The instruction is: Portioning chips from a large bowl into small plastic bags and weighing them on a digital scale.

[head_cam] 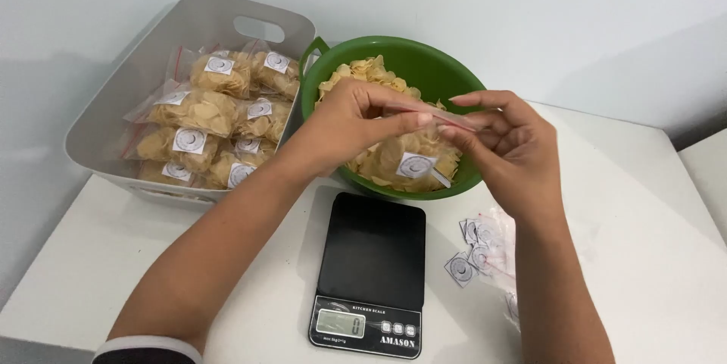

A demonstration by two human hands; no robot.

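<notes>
You've only got one view here, the camera on your own head, so there's no second angle to overlap with. It looks forward and steeply down over the white counter [644, 205], close enough that both forearms come in from the bottom edge and fill much of the middle. Your left hand [356, 118] and right hand [507, 140] meet about dead centre, a bit above the middle. The black kitchen scale [371, 258] sits right under them near the bottom edge. The far wall [530, 15] fills the top strip, so the view faces straight at it. The grey basket [113, 106] is at upper left, fully in view.
</notes>
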